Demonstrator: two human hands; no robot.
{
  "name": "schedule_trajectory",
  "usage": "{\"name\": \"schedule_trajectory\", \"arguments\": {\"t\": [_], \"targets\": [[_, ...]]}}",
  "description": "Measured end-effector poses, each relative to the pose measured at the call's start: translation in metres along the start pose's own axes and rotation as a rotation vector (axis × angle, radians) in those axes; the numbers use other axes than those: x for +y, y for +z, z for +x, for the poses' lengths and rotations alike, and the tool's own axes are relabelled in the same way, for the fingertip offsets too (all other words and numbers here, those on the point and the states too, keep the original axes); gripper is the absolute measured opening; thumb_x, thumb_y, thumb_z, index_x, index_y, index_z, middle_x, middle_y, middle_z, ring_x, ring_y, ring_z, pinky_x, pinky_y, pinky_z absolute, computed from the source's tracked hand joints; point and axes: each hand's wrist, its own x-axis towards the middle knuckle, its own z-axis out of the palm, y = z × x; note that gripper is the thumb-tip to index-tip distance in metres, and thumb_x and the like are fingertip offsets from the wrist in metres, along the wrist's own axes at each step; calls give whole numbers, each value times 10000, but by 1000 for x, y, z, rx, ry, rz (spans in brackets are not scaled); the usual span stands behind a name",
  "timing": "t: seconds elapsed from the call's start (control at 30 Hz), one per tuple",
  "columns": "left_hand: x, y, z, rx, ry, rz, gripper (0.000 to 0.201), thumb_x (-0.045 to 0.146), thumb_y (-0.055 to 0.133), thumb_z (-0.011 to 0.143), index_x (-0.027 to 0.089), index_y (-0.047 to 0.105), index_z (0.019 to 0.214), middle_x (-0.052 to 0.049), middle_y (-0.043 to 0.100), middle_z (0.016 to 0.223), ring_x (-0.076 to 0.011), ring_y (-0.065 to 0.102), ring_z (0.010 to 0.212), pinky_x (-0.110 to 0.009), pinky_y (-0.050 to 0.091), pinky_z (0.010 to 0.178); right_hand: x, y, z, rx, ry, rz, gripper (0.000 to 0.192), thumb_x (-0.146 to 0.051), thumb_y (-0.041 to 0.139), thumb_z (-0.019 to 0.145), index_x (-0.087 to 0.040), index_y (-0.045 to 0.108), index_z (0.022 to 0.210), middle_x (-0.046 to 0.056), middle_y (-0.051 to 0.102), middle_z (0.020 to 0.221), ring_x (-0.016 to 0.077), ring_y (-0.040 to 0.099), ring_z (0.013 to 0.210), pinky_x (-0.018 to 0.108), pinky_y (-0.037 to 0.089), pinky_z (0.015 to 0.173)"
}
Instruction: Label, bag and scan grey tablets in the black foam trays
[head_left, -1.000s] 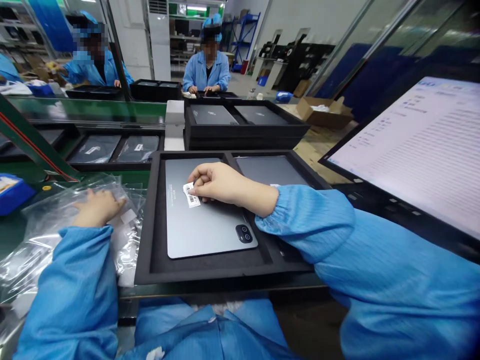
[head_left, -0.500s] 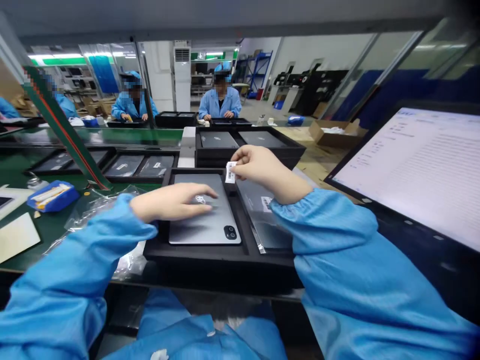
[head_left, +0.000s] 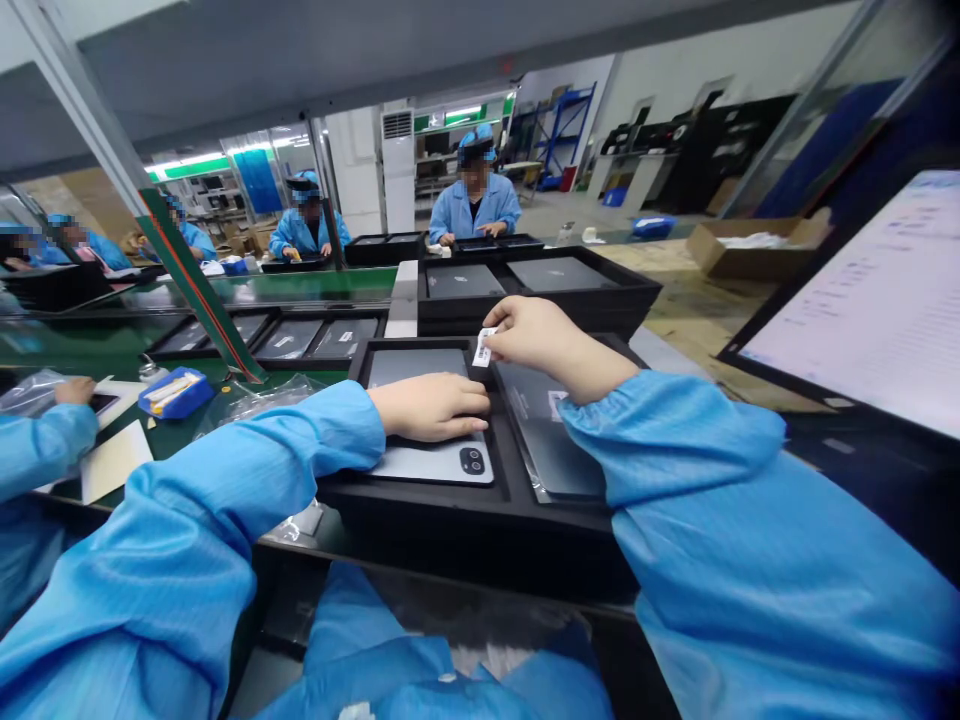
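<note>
Left hand: the left hand [head_left: 431,405] lies palm down, fingers nearly flat, on the grey tablet [head_left: 442,455] in the left well of the black tray [head_left: 450,505]; it presses rather than grips, and it hides the tablet's middle.
Right hand: the right hand [head_left: 536,340] pinches a small white barcode label [head_left: 484,348] between thumb and fingertips, held up above the tray's far rim; the other fingers are curled in.
Label: its print is too small to read, and its lower end is behind the fingers.
Tablet: only the far edge and the near corner with the camera lens [head_left: 472,460] show.
Right well: a second tablet [head_left: 551,440] in a clear sleeve lies there, its near end covered by the right sleeve [head_left: 675,450].
Further trays: a stacked tray [head_left: 540,280] just beyond holds two more dark tablets.
Monitor: a lit screen [head_left: 877,320] at the right, cut off by the frame, text blurred.
Bench left: a blue box [head_left: 176,392] and clear bags [head_left: 262,400], partly behind my view of the left arm.
Others: a co-worker's hand [head_left: 75,390] at the far left edge; two people [head_left: 474,205] sit across the line.
</note>
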Motion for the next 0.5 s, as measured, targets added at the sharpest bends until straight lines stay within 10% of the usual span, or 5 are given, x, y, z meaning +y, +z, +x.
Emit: {"name": "schedule_trajectory", "arguments": {"t": [0.2,0.4,0.5], "targets": [[-3,-21,-8,226,42,3,572,659,336,1017,215,690,949,-151,684,1074,-286,625,1096,-459,476,1013,3,-3,-1,30,18,234,234,-10,749,707,-136,720,902,17,670,602,176,678,595,242,525,576],[-29,-38,-35,1125,124,-342,602,671,370,1030,190,644,795,-79,662,880,-241,658,947,-446,508,919,-25,45,-25,-377,-60,398,268,17,795,689,-194,633,722,18,663,570,211,703,605,266,557,563],[-29,-37,-37,1071,112,-343,573,658,400,1031,183,651,830,-64,657,923,-248,656,999,-455,508,955,-34,55,-33,-340,-210,119,295,-10,855,639,-195,641,720,76,731,718,286,756,811,296,566,692]]}}
